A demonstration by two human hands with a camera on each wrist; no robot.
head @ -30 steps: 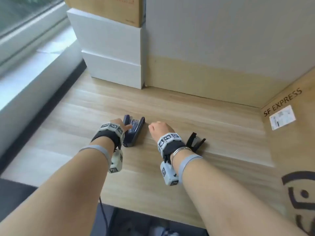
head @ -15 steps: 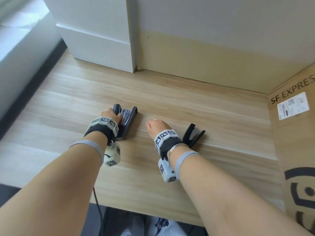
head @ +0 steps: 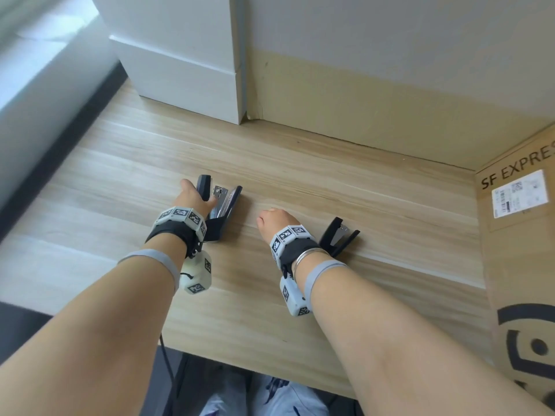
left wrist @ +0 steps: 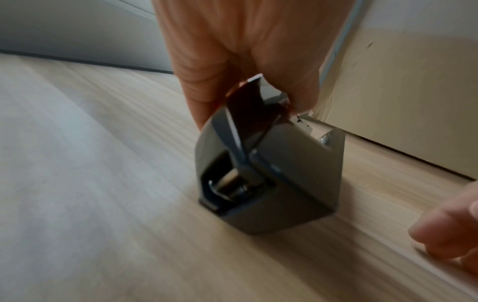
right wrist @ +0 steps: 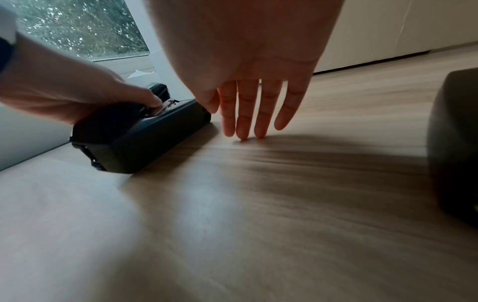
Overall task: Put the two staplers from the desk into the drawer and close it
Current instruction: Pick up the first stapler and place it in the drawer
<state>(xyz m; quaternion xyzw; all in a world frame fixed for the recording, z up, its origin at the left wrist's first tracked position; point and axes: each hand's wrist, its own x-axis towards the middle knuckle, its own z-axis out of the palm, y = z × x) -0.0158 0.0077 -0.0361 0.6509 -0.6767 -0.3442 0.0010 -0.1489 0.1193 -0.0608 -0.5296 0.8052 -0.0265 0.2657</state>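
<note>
While the left hand [head: 192, 196] gripped one stapler [head: 223, 205] on the desk [head: 360, 205], the right hand [right wrist: 248, 98] rested with fingers straight, so both staplers remained outside the drawer.

Two black staplers [head: 223, 205] [head: 339, 238] on a pale wood-grain desk [head: 330, 181].

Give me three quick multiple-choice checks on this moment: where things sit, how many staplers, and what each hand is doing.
1. The cardboard box stands at the desk's: A) right edge B) left edge C) front edge
2. Staplers on the desk: A) one B) two C) three
3. The right hand is: A) gripping a stapler B) fingers straight, tips on the desk C) in a fist

Answers:
1 A: the cardboard box rises at the right of the desk.
2 B: left stapler, right stapler.
3 B: right hand holds nothing; left hand grips the left one.
</note>
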